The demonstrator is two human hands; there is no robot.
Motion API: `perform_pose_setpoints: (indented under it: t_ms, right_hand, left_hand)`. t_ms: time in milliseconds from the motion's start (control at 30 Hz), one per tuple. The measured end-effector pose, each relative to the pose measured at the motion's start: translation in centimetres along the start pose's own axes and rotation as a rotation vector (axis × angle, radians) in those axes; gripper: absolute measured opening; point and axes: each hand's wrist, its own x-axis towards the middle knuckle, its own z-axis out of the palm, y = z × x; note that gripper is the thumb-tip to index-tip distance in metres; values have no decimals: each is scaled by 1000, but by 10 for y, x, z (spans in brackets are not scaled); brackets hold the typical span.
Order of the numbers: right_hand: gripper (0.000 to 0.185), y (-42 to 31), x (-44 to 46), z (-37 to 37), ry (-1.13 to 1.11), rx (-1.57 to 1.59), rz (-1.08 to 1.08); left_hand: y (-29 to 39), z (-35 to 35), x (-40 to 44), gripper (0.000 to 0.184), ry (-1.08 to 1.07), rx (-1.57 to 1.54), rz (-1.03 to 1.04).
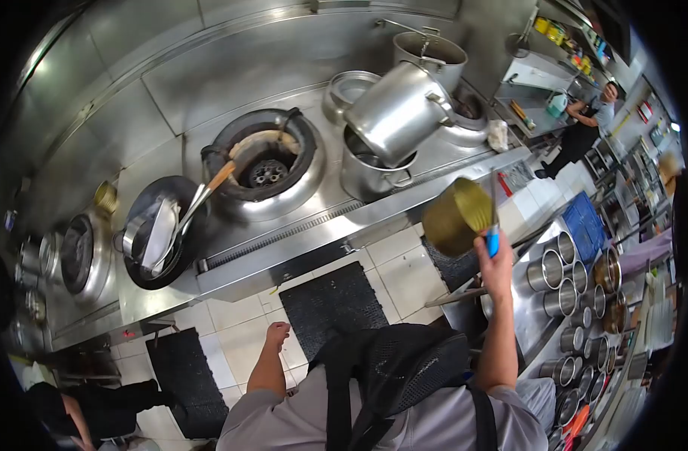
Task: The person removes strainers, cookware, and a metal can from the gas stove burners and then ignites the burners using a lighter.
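My right hand is raised at the front of the range, its fingers wrapped around a blue-handled knife with a narrow grey blade pointing up. Right beside it is a large brownish-yellow tin can, tilted with its ribbed inside showing. Whether my fingers also hold the can, I cannot tell. Low over the floor hangs my left hand, fingers curled in with nothing visible in them. On the range, a big steel stockpot leans over into another steel pot.
An open wok burner is at mid-range. Left of it, a black wok holds utensils. Steel containers crowd the right counter beside a blue crate. Dark mats cover the tiles. One person stands back right, another lower left.
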Motion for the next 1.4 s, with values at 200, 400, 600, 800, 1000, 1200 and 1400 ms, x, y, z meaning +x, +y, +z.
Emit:
perform_pose_setpoints:
  t_ms: [200,400,600,800,1000,1200,1400]
  right_hand:
    - [15,-79,82,48,38,122,-166]
    - [22,-112,197,172,86,426,-243]
    - [24,-141,324,352,84,415,-207]
    - [28,-77,453,543,45,188,-134]
    - [30,2,504,669,-95,-62,-51]
    - [31,41,522,730,-210,-157,4]
    - [42,86,528,766,-413,-276,88]
  left_hand:
    - [-21,-32,1,19,45,-111,-80]
    - [-63,-27,-1,24,122,-336,-197]
    - [-112,-52,-4,25,-5,47,339]
    - [-7,-69,-33,17,350,-496,-245]
    - [77,-98,-17,30,544,-695,-374]
    - [91,-103,-11,29,485,-605,-385]
    - [97,-94,-25,29,544,-567,-422]
